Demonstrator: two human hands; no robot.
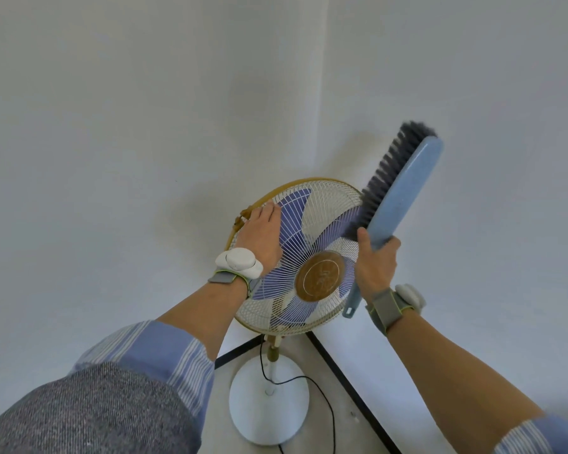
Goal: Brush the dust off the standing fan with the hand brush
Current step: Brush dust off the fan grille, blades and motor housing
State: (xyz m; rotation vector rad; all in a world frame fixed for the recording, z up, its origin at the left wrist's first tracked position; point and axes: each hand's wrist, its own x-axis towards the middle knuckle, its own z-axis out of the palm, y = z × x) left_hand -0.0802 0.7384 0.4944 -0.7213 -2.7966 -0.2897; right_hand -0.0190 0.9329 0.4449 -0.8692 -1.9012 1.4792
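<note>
A standing fan with a white wire grille, purple blades and a brown hub stands in the room corner on a white round base. My left hand lies flat on the grille's upper left, fingers together over the yellowed rim. My right hand grips the handle of a light blue hand brush with dark grey bristles. The brush points up and right, and its lower bristles touch the grille's upper right edge. The handle end sticks out below my fist.
White walls meet behind the fan, with a dark skirting strip along the floor. A black power cord trails from the pole across the base and grey floor. Both wrists wear banded devices.
</note>
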